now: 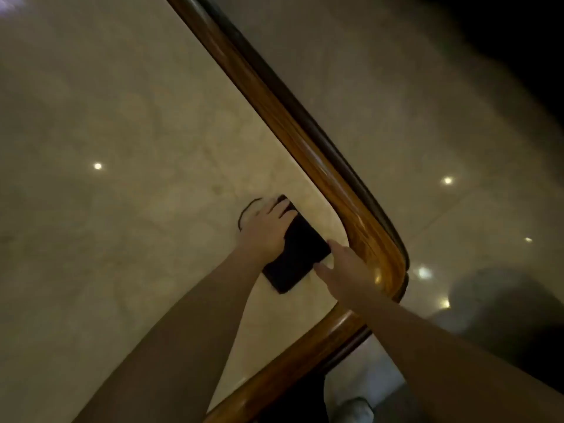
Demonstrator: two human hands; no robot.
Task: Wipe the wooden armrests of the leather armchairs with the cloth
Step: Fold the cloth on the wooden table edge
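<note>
A flat black rectangular object (300, 254) lies on a pale marble tabletop (122, 209) near its corner; I cannot tell whether it is a folded cloth or something rigid. A thin black loop (246, 212) sticks out at its far end. My left hand (265, 232) lies on the object's left side with the fingers curled over its far end. My right hand (348, 270) is flat beside it, fingers apart, thumb and fingertips touching its near right corner. No armchair or armrest is in view.
A rounded, glossy wooden rim (305, 129) frames the tabletop and turns a corner just right of my right hand. Beyond it is shiny tiled floor (442, 132) with light reflections. A grey rounded shape (503, 315) stands at the right, and a pale shoe (351, 407) is at the bottom.
</note>
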